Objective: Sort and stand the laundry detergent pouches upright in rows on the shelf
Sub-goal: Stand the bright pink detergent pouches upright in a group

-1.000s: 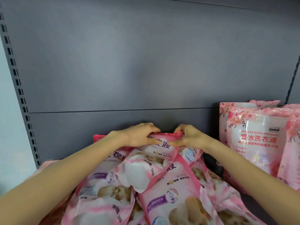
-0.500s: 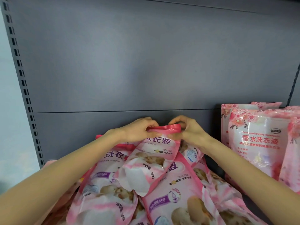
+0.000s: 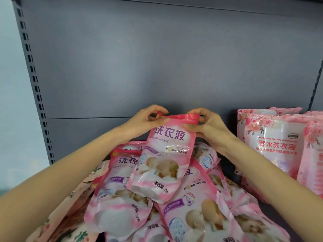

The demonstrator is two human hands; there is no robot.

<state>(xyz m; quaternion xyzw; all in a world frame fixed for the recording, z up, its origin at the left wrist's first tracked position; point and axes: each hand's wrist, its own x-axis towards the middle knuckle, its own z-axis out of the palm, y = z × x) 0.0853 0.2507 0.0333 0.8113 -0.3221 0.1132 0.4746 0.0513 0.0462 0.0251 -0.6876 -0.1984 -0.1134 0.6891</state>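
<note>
A pink detergent pouch [image 3: 163, 159] is held upright in the middle of the frame, its top edge pinched by the left hand [image 3: 145, 122] and the right hand [image 3: 208, 125]. It is raised over a heap of lying pouches [image 3: 201, 212], perhaps touching them. Standing pouches [image 3: 272, 145] are seen at right.

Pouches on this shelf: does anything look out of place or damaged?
Yes. The heap of pouches in the middle lies flat and crooked, overlapping, while the pouches at right stand upright. The left hand and the right hand pinch one pouch by its top. No spill or tear shows.
</note>
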